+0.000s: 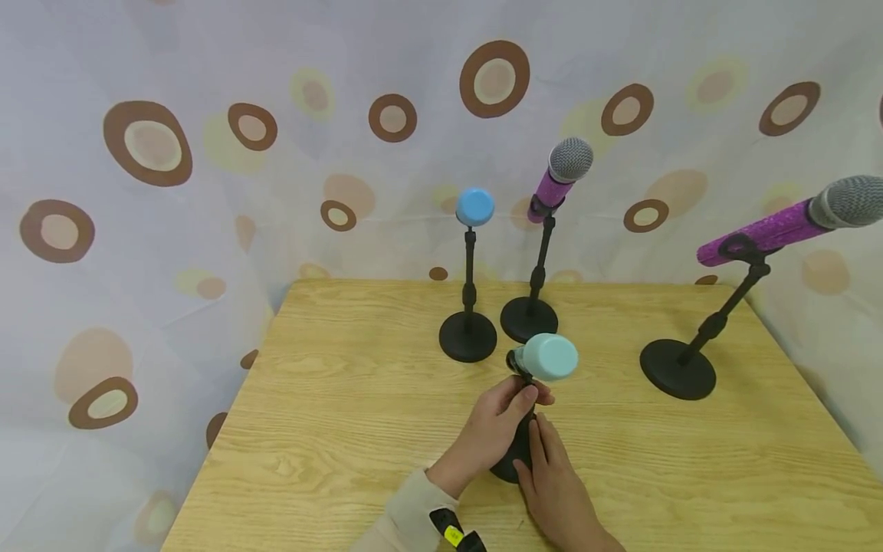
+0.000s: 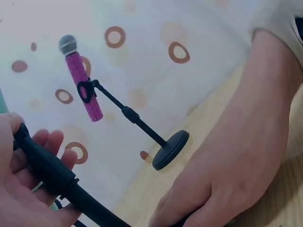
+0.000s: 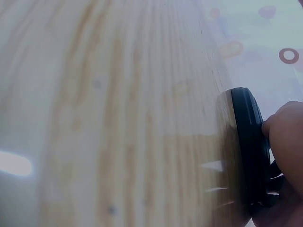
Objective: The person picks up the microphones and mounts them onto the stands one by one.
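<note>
A black desktop microphone stand point(image 1: 513, 456) with a round base stands near the front of the table. At its top sits a mint-coloured piece point(image 1: 552, 357) with a smooth rounded end; what lies behind that end is mostly hidden. My left hand point(image 1: 493, 422) grips the pole just below the clip, and in the left wrist view its fingers curl round the pole's black collar point(image 2: 49, 165). Low on the same stand, my right hand point(image 1: 559, 491) holds the foot of the pole, its thumb by the base. The right wrist view shows the base point(image 3: 248, 146) edge-on beside that hand.
Behind stand a microphone stand point(image 1: 469, 337) with a blue rounded top point(image 1: 475, 207) and one point(image 1: 529, 318) carrying a purple microphone point(image 1: 552, 188). Another stand point(image 1: 679, 369) at right bears a purple glittery microphone point(image 1: 779, 230). Patterned cloth point(image 1: 386, 46) hangs behind the wooden table point(image 1: 331, 429).
</note>
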The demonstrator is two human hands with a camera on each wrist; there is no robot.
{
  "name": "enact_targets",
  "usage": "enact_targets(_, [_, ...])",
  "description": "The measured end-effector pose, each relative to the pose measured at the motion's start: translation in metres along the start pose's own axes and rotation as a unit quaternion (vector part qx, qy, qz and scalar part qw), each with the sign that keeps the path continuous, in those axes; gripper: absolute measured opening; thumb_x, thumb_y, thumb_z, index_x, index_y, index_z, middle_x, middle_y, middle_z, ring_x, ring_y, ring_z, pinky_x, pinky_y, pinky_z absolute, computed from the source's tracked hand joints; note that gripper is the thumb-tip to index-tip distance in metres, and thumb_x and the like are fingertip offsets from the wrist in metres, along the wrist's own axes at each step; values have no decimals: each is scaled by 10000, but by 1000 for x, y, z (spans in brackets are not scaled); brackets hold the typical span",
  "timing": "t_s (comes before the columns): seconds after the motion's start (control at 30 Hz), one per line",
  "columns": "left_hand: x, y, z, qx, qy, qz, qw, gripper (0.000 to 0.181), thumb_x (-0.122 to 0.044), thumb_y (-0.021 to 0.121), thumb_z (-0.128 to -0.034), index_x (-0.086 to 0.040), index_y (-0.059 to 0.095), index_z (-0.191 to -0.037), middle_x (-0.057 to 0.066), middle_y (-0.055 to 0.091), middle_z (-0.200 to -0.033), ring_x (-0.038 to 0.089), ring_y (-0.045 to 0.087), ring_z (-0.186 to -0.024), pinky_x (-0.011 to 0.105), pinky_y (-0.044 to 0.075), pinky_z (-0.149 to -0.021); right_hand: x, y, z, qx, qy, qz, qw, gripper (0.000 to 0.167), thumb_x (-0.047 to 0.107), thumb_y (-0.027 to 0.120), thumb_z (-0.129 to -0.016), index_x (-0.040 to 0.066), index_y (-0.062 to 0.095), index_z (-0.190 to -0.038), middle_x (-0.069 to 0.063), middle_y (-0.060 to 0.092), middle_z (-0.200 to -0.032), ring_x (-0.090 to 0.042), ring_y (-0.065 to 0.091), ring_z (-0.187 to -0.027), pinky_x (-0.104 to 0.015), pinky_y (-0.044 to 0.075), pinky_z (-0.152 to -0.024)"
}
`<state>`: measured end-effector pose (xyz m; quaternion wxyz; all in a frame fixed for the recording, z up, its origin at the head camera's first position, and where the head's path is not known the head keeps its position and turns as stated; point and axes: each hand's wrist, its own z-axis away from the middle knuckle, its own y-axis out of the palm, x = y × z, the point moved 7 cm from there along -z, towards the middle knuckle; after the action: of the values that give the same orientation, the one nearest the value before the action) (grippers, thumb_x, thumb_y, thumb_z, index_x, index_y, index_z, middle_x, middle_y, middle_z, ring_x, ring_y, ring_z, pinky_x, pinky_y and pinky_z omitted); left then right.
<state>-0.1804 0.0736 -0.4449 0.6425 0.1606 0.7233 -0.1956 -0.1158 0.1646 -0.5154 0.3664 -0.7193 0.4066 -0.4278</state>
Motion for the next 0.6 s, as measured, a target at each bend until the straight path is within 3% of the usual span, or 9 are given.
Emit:
enact_targets(0.1, [2, 1, -1, 23, -31, 474, 9989, 328, -345, 448, -1057, -97, 637, -1160, 96, 686, -1161, 96, 626, -1145, 234, 419, -1094, 0, 0, 0, -26, -43, 55, 10000, 636, 144, 717, -898, -173, 444, -1377, -309, 367, -1478, -419, 448, -1330, -495, 511, -974])
enact_targets(0.4, [3, 5, 0, -230, -21, 789, 9966, 330, -315, 468, -1052, -56, 645, -1152, 151, 678, -1171, 100, 602, -1079, 235, 442, -1041, 0, 0, 0, -90, -164, 152, 9997, 633, 138, 730, -882, -175, 460, -1361, -312, 384, -1466, -416, 449, -1319, -489, 519, -962])
enact_targets(0.6, [4, 7, -1, -231, -52, 1025, 9945, 350, -349, 467, -1046, -81, 641, -1188, 125, 671, -1209, 219, 585, -1137, 352, 429, -1073, 0, 0, 0, -7, -116, 190, 9998, 630, 149, 718, -893, -170, 456, -1369, -307, 368, -1480, -416, 439, -1331, -493, 514, -969])
